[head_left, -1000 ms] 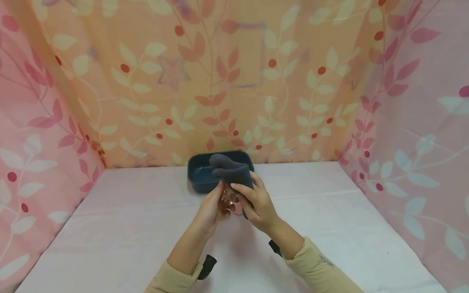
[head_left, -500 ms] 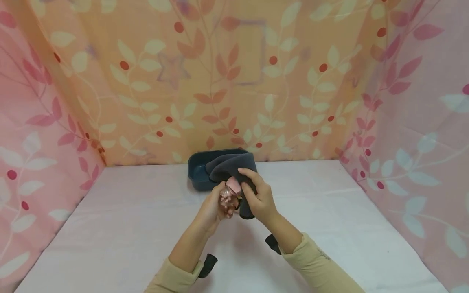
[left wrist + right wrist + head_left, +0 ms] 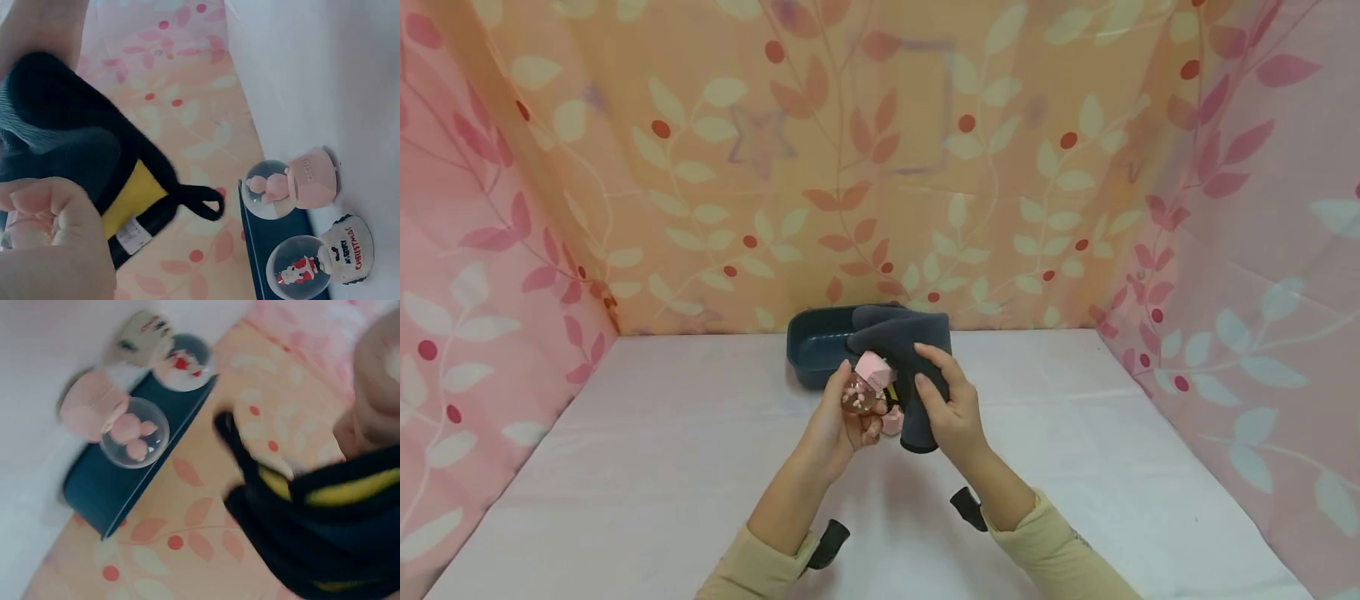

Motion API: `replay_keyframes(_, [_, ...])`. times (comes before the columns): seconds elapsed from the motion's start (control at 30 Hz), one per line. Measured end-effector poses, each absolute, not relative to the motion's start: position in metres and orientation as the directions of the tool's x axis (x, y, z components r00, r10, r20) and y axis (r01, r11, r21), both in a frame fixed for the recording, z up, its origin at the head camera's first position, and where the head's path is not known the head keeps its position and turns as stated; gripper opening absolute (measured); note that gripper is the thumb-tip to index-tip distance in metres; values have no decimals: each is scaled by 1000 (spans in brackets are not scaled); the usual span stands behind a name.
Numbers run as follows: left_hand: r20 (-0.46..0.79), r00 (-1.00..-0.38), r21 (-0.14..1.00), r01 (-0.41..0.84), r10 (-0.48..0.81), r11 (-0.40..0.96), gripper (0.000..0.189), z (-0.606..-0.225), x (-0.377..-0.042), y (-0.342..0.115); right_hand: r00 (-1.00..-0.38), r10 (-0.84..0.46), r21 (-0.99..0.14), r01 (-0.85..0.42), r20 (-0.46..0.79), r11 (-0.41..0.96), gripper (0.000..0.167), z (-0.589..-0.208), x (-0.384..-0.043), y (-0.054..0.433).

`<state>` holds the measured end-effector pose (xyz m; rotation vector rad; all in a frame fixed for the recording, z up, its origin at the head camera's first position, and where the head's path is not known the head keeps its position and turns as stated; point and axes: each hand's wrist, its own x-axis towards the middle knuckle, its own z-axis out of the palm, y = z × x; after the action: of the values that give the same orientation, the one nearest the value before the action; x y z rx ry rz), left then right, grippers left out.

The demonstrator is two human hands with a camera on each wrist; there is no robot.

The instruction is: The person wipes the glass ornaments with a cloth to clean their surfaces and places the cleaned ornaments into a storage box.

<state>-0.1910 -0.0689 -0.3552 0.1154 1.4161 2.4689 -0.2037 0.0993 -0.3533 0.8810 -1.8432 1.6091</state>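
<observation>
In the head view my left hand (image 3: 842, 421) holds a small snow globe (image 3: 859, 395) with a pink base, tilted so that the base points up. My right hand (image 3: 953, 408) grips a folded dark grey cloth (image 3: 895, 337) close beside the globe. Black edging, a yellow patch (image 3: 134, 194) and a hanging loop show on the cloth in the left wrist view. A pink-based snow globe (image 3: 290, 184) with pink figures stands on the table beyond the hands. Beside it is a white-based snow globe (image 3: 319, 265) with a Santa figure and Christmas lettering.
Behind the hands stands a dark blue rectangular bin (image 3: 816, 346), against the orange leaf-patterned back curtain (image 3: 850, 167). Pink patterned curtains close off both sides. A white cloth covers the table (image 3: 662, 467).
The cloth has moved right, off the held snow globe, whose pink base now shows. My left hand has turned the globe so its base tilts upward.
</observation>
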Motion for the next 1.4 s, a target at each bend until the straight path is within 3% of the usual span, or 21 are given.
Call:
replay_keyframes(0.1, [-78,-964,861,-193,253,-470,48,-356,-191,-66,-367,-236,-321,-923,900,210,27,-360,-208,95])
replay_keyframes(0.2, [-82,-972,868,-177,219,-464,49,-357,-190,-63,-185,-332,-82,-950,925,300,24,-361,-213,89])
replay_keyframes(0.3, [-94,-975,867,-180,201,-464,44,-358,-190,-62,-129,-370,20,-928,920,373,23,-363,-216,86])
replay_keyframes(0.43, [-101,-963,842,-216,249,-494,39,-357,-190,-60,-138,-344,13,-915,929,403,23,-363,-219,84])
replay_keyframes(0.5, [-100,-956,830,-232,275,-507,41,-356,-190,-60,-168,-312,-35,-920,935,391,22,-362,-219,83])
replay_keyframes(0.6, [-103,-951,830,-243,291,-501,45,-356,-191,-61,-262,-251,-166,-923,932,347,23,-362,-219,83])
replay_keyframes(0.77, [-114,-938,842,-267,328,-470,47,-358,-190,-65,-524,-158,-491,-846,837,208,35,-360,-216,85])
replay_keyframes(0.93, [-116,-927,848,-279,356,-450,45,-360,-188,-67,-797,-160,-800,-597,582,62,34,-351,-213,92])
replay_keyframes(1.03, [-125,-930,848,-281,345,-450,45,-359,-188,-68,-896,-166,-911,-408,412,-55,36,-345,-214,98])
replay_keyframes(1.1, [-126,-936,852,-272,329,-448,44,-358,-188,-68,-928,-160,-938,-315,337,-144,37,-342,-214,102])
replay_keyframes(1.2, [-116,-946,867,-246,304,-434,41,-358,-189,-69,-936,-160,-934,-275,315,-229,37,-338,-213,106])
replay_keyframes(1.4, [-112,-958,888,-216,266,-406,38,-359,-189,-68,-850,-374,-929,-338,371,-153,38,-334,-210,106])
